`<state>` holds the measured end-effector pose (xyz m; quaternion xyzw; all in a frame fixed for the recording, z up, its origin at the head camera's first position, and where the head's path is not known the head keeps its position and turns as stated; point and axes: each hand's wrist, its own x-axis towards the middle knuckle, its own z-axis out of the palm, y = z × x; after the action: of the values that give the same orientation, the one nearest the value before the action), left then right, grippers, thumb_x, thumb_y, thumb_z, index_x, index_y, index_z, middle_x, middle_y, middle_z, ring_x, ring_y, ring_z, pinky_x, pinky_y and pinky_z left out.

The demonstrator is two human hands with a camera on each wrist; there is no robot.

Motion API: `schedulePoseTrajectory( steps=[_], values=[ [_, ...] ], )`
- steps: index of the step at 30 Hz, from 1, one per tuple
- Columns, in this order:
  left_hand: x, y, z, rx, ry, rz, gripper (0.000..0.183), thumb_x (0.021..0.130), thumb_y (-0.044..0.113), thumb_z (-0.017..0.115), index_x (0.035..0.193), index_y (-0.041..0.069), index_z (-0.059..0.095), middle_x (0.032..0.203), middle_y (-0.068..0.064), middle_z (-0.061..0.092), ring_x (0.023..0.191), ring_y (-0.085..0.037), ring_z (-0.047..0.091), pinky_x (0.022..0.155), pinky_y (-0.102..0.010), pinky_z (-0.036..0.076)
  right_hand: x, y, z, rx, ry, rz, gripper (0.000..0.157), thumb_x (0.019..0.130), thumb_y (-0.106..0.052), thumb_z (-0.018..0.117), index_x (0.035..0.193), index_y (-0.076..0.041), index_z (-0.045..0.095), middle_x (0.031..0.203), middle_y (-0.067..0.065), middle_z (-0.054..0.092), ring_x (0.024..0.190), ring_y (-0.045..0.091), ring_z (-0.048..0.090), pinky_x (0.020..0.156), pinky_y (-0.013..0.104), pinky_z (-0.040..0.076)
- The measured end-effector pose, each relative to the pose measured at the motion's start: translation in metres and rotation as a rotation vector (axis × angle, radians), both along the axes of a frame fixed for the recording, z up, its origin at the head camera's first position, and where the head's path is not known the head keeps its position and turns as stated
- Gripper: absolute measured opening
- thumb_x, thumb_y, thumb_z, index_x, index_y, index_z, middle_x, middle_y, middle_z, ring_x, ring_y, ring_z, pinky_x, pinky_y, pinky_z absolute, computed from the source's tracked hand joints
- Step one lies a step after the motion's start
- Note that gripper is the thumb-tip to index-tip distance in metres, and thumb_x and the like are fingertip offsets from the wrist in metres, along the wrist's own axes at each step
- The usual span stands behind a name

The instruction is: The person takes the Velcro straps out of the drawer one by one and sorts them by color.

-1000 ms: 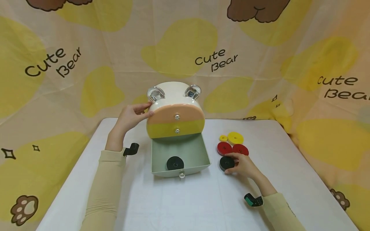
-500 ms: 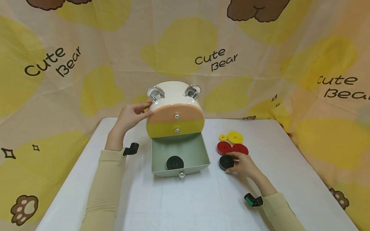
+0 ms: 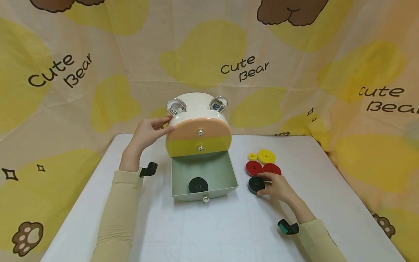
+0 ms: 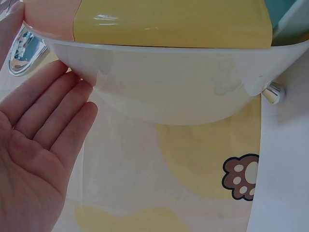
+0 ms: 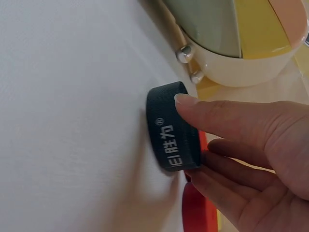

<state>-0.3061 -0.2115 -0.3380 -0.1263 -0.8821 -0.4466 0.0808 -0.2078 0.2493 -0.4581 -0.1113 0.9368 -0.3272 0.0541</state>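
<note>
A small white drawer cabinet (image 3: pixel 196 101) with silver ears stands at the middle back, its lowest, pale green drawer (image 3: pixel 206 163) pulled out. My left hand (image 3: pixel 147 135) touches the cabinet's left side, fingers straight and thumb at the front edge; in the left wrist view the fingertips lie along the white shell (image 4: pixel 159 77). My right hand (image 3: pixel 276 187) pinches a black tape roll (image 3: pixel 256 185), thumb on one side and fingers on the other. White lettering runs along this roll's woven edge in the right wrist view. Another black roll (image 3: pixel 196 185) lies in the drawer.
Two red rolls (image 3: pixel 254 168) lie just behind the held one, the right one partly covered by my fingers. Behind them are a large yellow roll (image 3: pixel 266 156) and a small yellow roll (image 3: pixel 252 156). Printed cloth (image 3: pixel 203 54) hangs behind the white table (image 3: pixel 196 233).
The right fingers and the black roll have shifted very slightly beside the red rolls. The left hand, cabinet and drawer have stayed where they were.
</note>
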Motion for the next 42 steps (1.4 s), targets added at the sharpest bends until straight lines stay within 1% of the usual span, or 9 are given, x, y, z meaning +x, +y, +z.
schedulePoseTrajectory(
  steps=[3, 7, 13, 19, 23, 25, 30, 34, 42],
  values=[
    [0.000, 0.000, 0.000, 0.001, 0.007, 0.000, 0.060, 0.075, 0.056, 0.072, 0.128, 0.029, 0.061, 0.133, 0.003, 0.058, 0.117, -0.027, 0.058, 0.097, -0.044, 0.048, 0.001, 0.001, 0.006, 0.010, 0.030, 0.014, 0.058, 0.073, -0.021, 0.082, 0.124, -0.003, 0.060, 0.121, 0.017, 0.062, 0.108, 0.035, 0.061, 0.089, 0.043, 0.053],
    [0.000, 0.000, -0.001, 0.000, 0.014, -0.001, 0.060, 0.075, 0.055, 0.072, 0.128, 0.028, 0.061, 0.133, 0.002, 0.058, 0.116, -0.026, 0.059, 0.097, -0.043, 0.049, 0.003, 0.000, 0.016, 0.003, 0.060, 0.003, 0.054, 0.078, -0.028, 0.078, 0.123, -0.003, 0.061, 0.119, 0.015, 0.064, 0.106, 0.033, 0.063, 0.088, 0.043, 0.054],
    [0.001, 0.001, 0.000, 0.000, 0.010, 0.003, 0.060, 0.075, 0.055, 0.072, 0.128, 0.029, 0.061, 0.133, 0.002, 0.058, 0.117, -0.027, 0.059, 0.097, -0.044, 0.049, 0.004, -0.010, 0.031, -0.052, 0.116, 0.015, 0.049, 0.083, -0.031, 0.074, 0.121, -0.002, 0.062, 0.118, 0.013, 0.065, 0.106, 0.032, 0.063, 0.088, 0.043, 0.053],
    [0.002, 0.001, 0.000, 0.001, 0.018, 0.001, 0.059, 0.076, 0.055, 0.072, 0.128, 0.029, 0.061, 0.133, 0.002, 0.058, 0.116, -0.027, 0.059, 0.097, -0.044, 0.049, 0.000, -0.029, 0.046, -0.095, 0.112, 0.052, 0.051, 0.083, -0.035, 0.073, 0.122, -0.004, 0.062, 0.118, 0.013, 0.065, 0.106, 0.031, 0.064, 0.087, 0.040, 0.055],
    [0.001, 0.001, 0.000, 0.004, 0.022, -0.004, 0.060, 0.075, 0.054, 0.073, 0.128, 0.028, 0.062, 0.133, 0.002, 0.059, 0.117, -0.027, 0.058, 0.097, -0.044, 0.048, -0.004, -0.043, 0.053, -0.145, 0.107, 0.100, 0.050, 0.082, -0.034, 0.074, 0.121, -0.005, 0.062, 0.118, 0.012, 0.065, 0.106, 0.031, 0.064, 0.087, 0.040, 0.054],
    [0.001, 0.001, 0.000, 0.005, 0.019, -0.006, 0.060, 0.075, 0.055, 0.072, 0.128, 0.028, 0.061, 0.133, 0.002, 0.059, 0.118, -0.027, 0.058, 0.097, -0.044, 0.048, -0.006, -0.051, 0.055, -0.162, 0.112, 0.135, 0.048, 0.082, -0.032, 0.074, 0.121, -0.006, 0.062, 0.117, 0.012, 0.066, 0.106, 0.030, 0.064, 0.088, 0.040, 0.054],
    [0.001, 0.001, 0.001, 0.006, 0.005, -0.001, 0.061, 0.075, 0.056, 0.072, 0.128, 0.029, 0.061, 0.134, 0.004, 0.058, 0.119, -0.027, 0.057, 0.098, -0.044, 0.047, -0.013, -0.074, 0.058, -0.196, 0.108, 0.220, 0.046, 0.082, -0.024, 0.075, 0.120, -0.001, 0.062, 0.115, 0.014, 0.066, 0.106, 0.028, 0.063, 0.090, 0.039, 0.053],
    [0.001, 0.001, 0.002, 0.002, -0.005, 0.002, 0.062, 0.074, 0.058, 0.071, 0.129, 0.029, 0.060, 0.134, 0.004, 0.057, 0.120, -0.026, 0.057, 0.099, -0.044, 0.047, -0.020, -0.091, 0.057, -0.190, 0.063, 0.243, 0.047, 0.082, -0.023, 0.075, 0.122, -0.001, 0.061, 0.117, 0.012, 0.066, 0.107, 0.024, 0.063, 0.091, 0.036, 0.053],
    [0.000, 0.000, 0.000, 0.001, -0.016, 0.002, 0.063, 0.074, 0.059, 0.071, 0.129, 0.031, 0.060, 0.135, 0.004, 0.056, 0.121, -0.026, 0.056, 0.099, -0.045, 0.047, -0.032, -0.120, 0.051, -0.178, -0.025, 0.293, 0.047, 0.083, -0.023, 0.074, 0.124, -0.004, 0.060, 0.119, 0.011, 0.065, 0.108, 0.024, 0.063, 0.092, 0.037, 0.053]
  ],
)
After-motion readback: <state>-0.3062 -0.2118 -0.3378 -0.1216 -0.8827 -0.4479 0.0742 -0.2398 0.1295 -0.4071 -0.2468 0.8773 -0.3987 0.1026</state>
